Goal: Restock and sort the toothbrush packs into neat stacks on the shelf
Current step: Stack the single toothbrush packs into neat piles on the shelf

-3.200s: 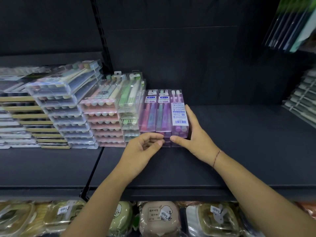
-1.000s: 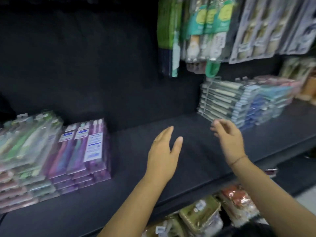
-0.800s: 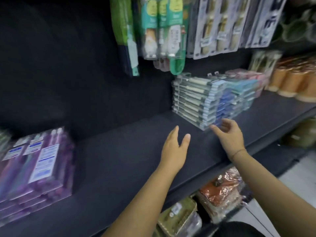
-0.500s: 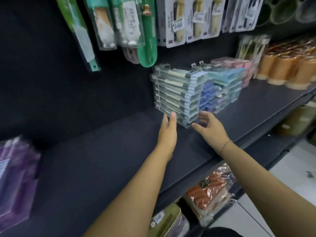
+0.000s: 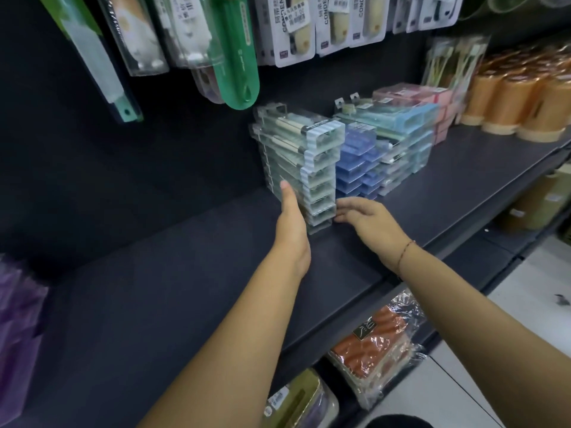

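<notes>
Flat, empty left hand (image 5: 292, 223) and right hand (image 5: 369, 219) bracket the clear stack (image 5: 312, 156) on the shelf (image 5: 185, 288); sorting seems partly done.

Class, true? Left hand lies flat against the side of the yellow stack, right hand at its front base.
No: in the head view the stack is pale blue and clear, not yellow. The left hand and right hand are as stated.

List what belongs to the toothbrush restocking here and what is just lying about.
Job: striped toothbrush pack stack, blue pack stack, purple packs, shelf, left hand, right hand.
Lying about: hanging green case, orange containers, orange wrapped pack below.
</notes>
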Demonstrator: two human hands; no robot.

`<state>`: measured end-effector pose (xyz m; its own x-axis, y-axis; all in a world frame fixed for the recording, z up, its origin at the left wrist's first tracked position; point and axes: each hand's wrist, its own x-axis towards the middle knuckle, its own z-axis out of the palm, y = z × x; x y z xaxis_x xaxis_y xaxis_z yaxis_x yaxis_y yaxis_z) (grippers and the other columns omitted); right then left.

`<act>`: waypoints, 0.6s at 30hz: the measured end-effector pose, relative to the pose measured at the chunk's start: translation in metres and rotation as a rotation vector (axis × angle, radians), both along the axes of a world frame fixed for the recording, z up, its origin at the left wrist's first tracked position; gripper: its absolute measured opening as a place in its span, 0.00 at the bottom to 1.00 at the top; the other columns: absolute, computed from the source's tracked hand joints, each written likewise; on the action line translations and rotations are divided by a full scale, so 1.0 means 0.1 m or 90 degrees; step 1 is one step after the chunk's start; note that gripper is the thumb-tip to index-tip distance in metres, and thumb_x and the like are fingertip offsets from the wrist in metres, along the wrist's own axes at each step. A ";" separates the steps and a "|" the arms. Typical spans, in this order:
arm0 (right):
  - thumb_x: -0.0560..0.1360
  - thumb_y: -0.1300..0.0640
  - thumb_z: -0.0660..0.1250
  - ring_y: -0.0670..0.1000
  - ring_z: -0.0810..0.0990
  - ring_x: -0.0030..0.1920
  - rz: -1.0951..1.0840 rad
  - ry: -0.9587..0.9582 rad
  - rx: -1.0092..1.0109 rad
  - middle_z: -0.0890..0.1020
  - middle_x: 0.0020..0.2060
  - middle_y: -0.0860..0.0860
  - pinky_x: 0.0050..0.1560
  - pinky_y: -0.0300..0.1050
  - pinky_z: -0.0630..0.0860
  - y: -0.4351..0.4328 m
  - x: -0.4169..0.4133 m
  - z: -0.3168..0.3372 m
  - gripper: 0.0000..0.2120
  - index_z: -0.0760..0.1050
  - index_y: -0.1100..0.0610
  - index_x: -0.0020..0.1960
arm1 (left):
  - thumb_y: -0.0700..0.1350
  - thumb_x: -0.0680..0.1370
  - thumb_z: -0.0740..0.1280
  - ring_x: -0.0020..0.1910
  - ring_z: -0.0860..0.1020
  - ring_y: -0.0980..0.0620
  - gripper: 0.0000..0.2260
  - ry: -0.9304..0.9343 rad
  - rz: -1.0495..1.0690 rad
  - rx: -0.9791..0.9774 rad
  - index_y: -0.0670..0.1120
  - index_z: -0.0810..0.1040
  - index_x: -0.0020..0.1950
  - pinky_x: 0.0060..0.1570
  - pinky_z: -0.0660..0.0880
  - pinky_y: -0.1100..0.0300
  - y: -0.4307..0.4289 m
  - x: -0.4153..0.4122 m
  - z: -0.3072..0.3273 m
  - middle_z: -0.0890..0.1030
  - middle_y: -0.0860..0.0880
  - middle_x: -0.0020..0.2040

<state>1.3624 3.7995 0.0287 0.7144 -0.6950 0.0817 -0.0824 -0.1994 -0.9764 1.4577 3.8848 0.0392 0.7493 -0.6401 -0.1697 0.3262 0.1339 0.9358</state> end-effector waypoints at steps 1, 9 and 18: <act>0.80 0.68 0.56 0.42 0.82 0.47 0.020 -0.032 0.066 0.84 0.44 0.44 0.62 0.42 0.75 0.01 0.02 0.04 0.18 0.80 0.49 0.48 | 0.66 0.81 0.50 0.67 0.74 0.52 0.30 0.020 0.001 0.002 0.47 0.71 0.73 0.67 0.69 0.58 0.01 0.04 0.02 0.76 0.50 0.68; 0.78 0.31 0.46 0.53 0.78 0.64 0.253 -0.114 0.415 0.79 0.64 0.54 0.66 0.52 0.72 -0.10 0.38 0.36 0.36 0.71 0.55 0.71 | 0.78 0.71 0.47 0.67 0.74 0.39 0.46 0.197 -0.111 -0.039 0.46 0.73 0.72 0.61 0.73 0.43 -0.05 0.38 0.50 0.74 0.39 0.69; 0.68 0.20 0.49 0.62 0.76 0.64 0.280 0.040 0.545 0.81 0.60 0.60 0.63 0.59 0.72 -0.09 0.66 0.78 0.46 0.78 0.54 0.65 | 0.77 0.71 0.54 0.58 0.78 0.40 0.41 0.241 -0.055 -0.020 0.42 0.82 0.59 0.66 0.71 0.44 -0.15 0.28 0.96 0.81 0.40 0.61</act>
